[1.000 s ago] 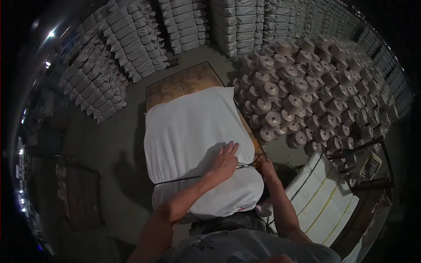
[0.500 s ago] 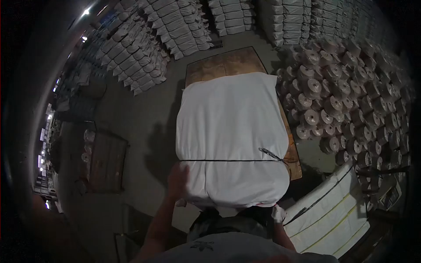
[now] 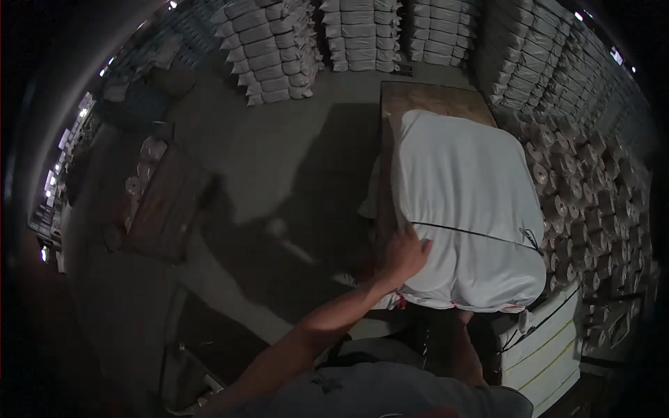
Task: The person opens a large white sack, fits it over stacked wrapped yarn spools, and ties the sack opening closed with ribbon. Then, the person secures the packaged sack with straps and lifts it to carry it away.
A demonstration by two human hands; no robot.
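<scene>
A large white cloth-wrapped bale (image 3: 474, 174) lies before me, with a thin black strap (image 3: 467, 231) across it. The strap has a knot with loose ends (image 3: 532, 238) on its right side. My left hand (image 3: 408, 254) rests against the bale's left side, just by the strap, thumb apart from the fingers and nothing visible in it. At the bale's near edge, my right hand (image 3: 465, 317) is mostly hidden beneath the cloth, so its fingers do not show. Some red shows along that lower edge.
The bale sits on a brown board (image 3: 439, 97). Many wound cones (image 3: 568, 202) are heaped at the right, above a white strapped bale (image 3: 540, 355). Stacked white bales (image 3: 362, 35) line the back. A low wooden platform (image 3: 164, 202) stands on the left.
The view has turned left, so the bale now appears farther right. My left hand has moved up the bale's left side to the strap. My right hand has shifted inward under the near edge.
</scene>
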